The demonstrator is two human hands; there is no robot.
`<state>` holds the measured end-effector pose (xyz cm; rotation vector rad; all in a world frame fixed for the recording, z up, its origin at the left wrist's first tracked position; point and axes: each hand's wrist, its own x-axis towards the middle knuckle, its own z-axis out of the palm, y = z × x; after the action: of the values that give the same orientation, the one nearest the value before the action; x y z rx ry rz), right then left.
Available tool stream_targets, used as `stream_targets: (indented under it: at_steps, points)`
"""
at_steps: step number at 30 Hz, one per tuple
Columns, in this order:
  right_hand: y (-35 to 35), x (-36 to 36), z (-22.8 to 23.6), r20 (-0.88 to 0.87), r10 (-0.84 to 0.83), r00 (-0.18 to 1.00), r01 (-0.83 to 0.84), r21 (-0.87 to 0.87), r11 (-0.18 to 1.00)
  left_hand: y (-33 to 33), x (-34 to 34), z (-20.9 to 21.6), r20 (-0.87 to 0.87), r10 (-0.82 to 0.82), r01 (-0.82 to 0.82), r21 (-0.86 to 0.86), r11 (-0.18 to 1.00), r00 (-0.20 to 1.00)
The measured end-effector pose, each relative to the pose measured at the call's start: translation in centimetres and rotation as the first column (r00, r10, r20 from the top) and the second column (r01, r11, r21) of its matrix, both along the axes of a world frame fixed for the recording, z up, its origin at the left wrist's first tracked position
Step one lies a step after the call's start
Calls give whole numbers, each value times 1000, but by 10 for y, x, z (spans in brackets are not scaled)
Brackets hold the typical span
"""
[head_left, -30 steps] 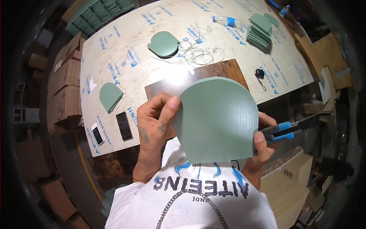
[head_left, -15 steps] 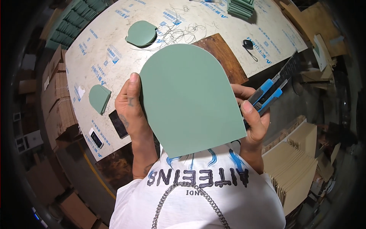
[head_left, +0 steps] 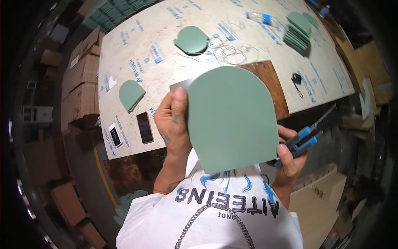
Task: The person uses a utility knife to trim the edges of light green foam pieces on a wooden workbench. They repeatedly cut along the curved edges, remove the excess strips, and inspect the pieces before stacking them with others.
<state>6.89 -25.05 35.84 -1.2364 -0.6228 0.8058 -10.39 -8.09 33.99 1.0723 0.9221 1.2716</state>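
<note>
In front of my chest a flat green panel (head_left: 232,120) with a rounded top and straighter lower edges is held up, facing me. My left hand (head_left: 174,118) is closed on its left edge, thumb on the face. At the right edge, my right hand (head_left: 290,159) grips the panel between thumb and fingers. That same hand also holds a blue and black utility knife (head_left: 306,143), its long blade out, pointing up and away to the right. Most of the fingers behind the panel are hidden. Beyond it, a brown wooden board (head_left: 277,89) lies partly covered on the table.
The white printed table (head_left: 161,25) carries rounded green pieces (head_left: 192,39), tangled thin strands (head_left: 236,52), a smaller green stack (head_left: 132,95), a phone (head_left: 145,127) and a small white device (head_left: 115,136). A bottle (head_left: 263,18) and green pile (head_left: 296,36) stand far right. Cardboard (head_left: 85,74) is stacked left.
The view has shifted, so the table items appear farther right. The panel and both hands sit lower and farther right in the picture. Both hands keep their holds.
</note>
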Motion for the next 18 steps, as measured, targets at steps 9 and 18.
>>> stream_targets:
  at_steps: [9, 18]
  points:
    - [-3, -1, -14, 54, -57, 997, 61, -78, 995, -15, -17, 9, -321, 157, -14, 404, 914, 934]
    - [5, -5, -35, -93, -41, 995, 43, 20, 999, -6, -27, 9, 55, -201, 197, 64, 978, 978]
